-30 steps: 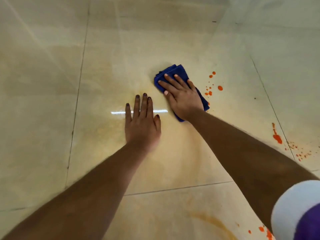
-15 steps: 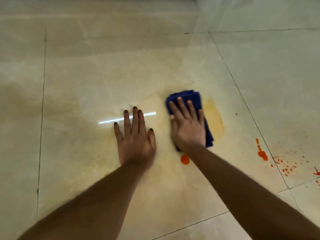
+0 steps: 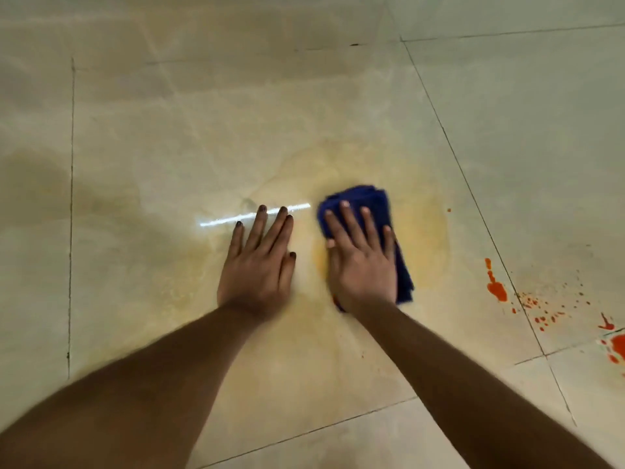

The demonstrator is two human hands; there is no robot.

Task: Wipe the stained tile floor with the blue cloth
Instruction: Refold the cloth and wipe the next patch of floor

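Note:
A folded blue cloth (image 3: 378, 201) lies on the beige tile floor (image 3: 203, 137) under my right hand (image 3: 362, 262), which presses flat on it with straight fingers. My left hand (image 3: 260, 262) rests flat on the bare tile just left of the cloth, fingers straight. A pale yellow-orange smear (image 3: 426, 245) surrounds the cloth. Bright orange-red stains sit to the right: a blob (image 3: 496, 288) by the grout line, fine specks (image 3: 548, 309) beyond it and a larger patch (image 3: 617, 346) at the frame's right edge.
Dark grout lines cross the floor: one down the left (image 3: 71, 211), a diagonal one on the right (image 3: 473, 184), another near the bottom (image 3: 304, 433). A white light reflection (image 3: 216, 221) lies ahead of my left hand.
My right hand has drawn the cloth back toward me and leftward over the orange spots, which are now a pale smear. The orange dot near my wrist is gone from sight. My left hand stays planted.

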